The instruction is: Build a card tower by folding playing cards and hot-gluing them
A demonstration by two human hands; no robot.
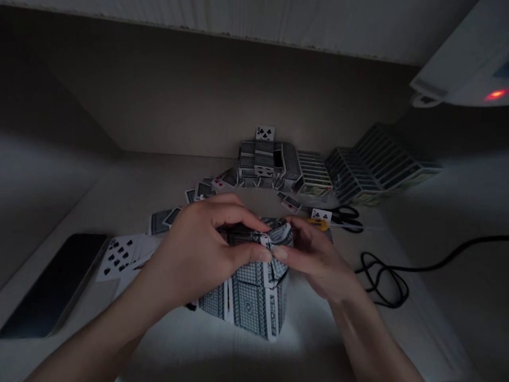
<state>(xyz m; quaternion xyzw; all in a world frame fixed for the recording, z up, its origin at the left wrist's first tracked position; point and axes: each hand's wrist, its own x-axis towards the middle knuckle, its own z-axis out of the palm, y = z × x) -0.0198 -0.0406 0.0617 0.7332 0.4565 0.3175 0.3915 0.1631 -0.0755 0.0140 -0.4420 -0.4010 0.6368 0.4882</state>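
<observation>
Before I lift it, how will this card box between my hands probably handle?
The card box is probably light for its size, since its walls look like thin folded cards. It might feel fairly stiff along its flat sides, but a narrow slit shows between front panels, so squeezing there could make it give.

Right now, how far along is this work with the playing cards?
The card structure at the back looks done: it stands unheld. In hand is a card block; the left hand and right hand pinch its upper edge. Perhaps left: that edge, where pieces look uneven, and the loose cards at the left.
</observation>
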